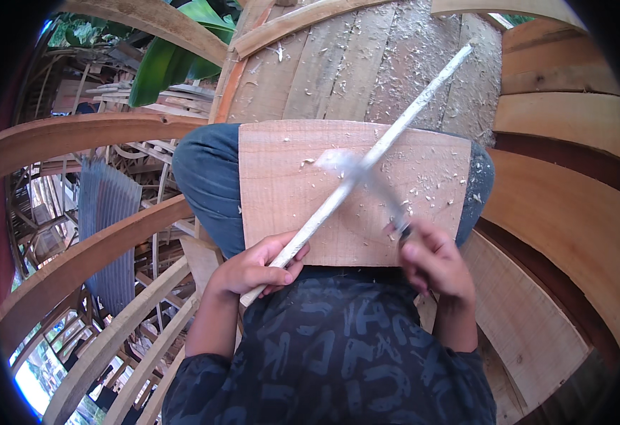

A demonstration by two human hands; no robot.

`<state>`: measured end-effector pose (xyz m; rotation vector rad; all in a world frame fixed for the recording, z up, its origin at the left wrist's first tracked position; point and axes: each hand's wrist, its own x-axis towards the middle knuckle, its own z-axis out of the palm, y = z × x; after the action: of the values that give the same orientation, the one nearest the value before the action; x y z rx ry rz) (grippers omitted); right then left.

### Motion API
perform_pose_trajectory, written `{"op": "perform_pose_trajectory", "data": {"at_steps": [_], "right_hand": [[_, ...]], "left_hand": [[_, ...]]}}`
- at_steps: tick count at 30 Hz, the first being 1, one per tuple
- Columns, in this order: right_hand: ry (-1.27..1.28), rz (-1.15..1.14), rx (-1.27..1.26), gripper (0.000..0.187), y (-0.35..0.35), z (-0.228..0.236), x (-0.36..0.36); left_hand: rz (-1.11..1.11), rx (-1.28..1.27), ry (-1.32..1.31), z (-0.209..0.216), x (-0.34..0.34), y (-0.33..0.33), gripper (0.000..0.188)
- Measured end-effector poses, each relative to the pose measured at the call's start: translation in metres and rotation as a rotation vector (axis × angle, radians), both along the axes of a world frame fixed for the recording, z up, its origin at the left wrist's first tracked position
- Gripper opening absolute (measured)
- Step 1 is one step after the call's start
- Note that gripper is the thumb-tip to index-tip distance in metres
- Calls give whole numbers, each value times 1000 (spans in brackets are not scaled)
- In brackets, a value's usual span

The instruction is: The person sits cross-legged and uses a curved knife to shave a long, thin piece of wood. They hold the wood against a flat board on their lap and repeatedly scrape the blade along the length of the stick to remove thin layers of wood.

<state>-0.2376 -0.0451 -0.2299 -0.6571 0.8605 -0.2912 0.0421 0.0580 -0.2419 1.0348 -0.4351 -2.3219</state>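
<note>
A long pale whittled stick (329, 205) runs slantwise from near my waist to the upper right. My left hand (266, 268) is closed around its near end. My right hand (436, 261) grips the dark handle of a knife (383, 190). The blade is smeared by motion and crosses the stick near its middle; I cannot tell whether it touches. Under both lies a flat wooden board (282, 166) resting across my lap, with curled shavings scattered on it.
Beyond my knees is a plank floor (317, 67) strewn with shavings. Curved wooden ribs (90, 251) stand on the left, with a corrugated sheet (108, 234) behind them. Wide curved planks (551, 212) wall the right side. A green leaf (161, 67) hangs at the upper left.
</note>
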Motion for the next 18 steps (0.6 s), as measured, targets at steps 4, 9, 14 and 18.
{"op": "perform_pose_trajectory", "data": {"at_steps": [4, 9, 14, 18], "right_hand": [[-71, 128, 63, 32, 6, 0, 2], [-62, 26, 60, 34, 5, -10, -3], [-11, 169, 42, 36, 5, -2, 2], [-74, 10, 93, 34, 9, -3, 7]], "left_hand": [[8, 18, 1, 1, 0, -1, 42], [14, 33, -23, 2, -1, 0, 46], [3, 38, -22, 0, -1, -2, 47], [3, 39, -27, 2, -4, -4, 48]]}}
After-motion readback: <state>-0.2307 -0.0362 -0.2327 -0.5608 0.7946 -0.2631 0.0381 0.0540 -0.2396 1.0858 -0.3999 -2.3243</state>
